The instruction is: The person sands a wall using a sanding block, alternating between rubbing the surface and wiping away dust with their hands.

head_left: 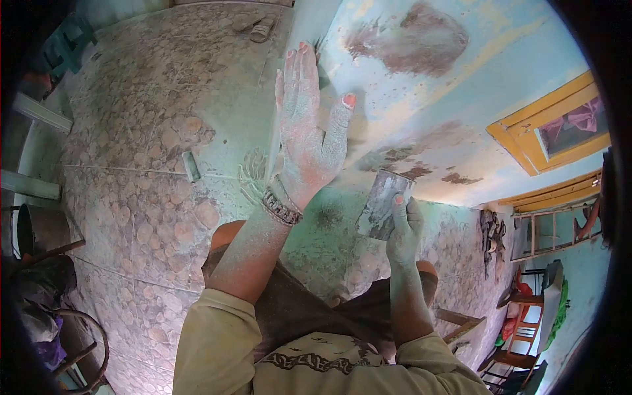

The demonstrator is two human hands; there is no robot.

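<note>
My left hand (309, 135), coated in pale dust, is raised with its fingers stretched upward and the thumb apart. It holds nothing and overlaps the lower corner of the blue wall (395, 92) in this view. A beaded bracelet (282, 207) circles that wrist. Lower and to the right, my right hand (404, 234) grips a worn grey piece of sandpaper (382, 205), its thumb pressed on the face and the other fingers partly hidden. Dust covers this hand and forearm too. Brown bare patches (421, 39) mark the wall's peeling paint.
A small pale block (191, 166) lies on the stone-patterned floor (145, 224). Sandals (262, 29) rest at the far end, and a green stool (71, 43) stands far left. To the right are a yellow window frame (526, 131), a ladder (553, 234) and chairs (523, 329).
</note>
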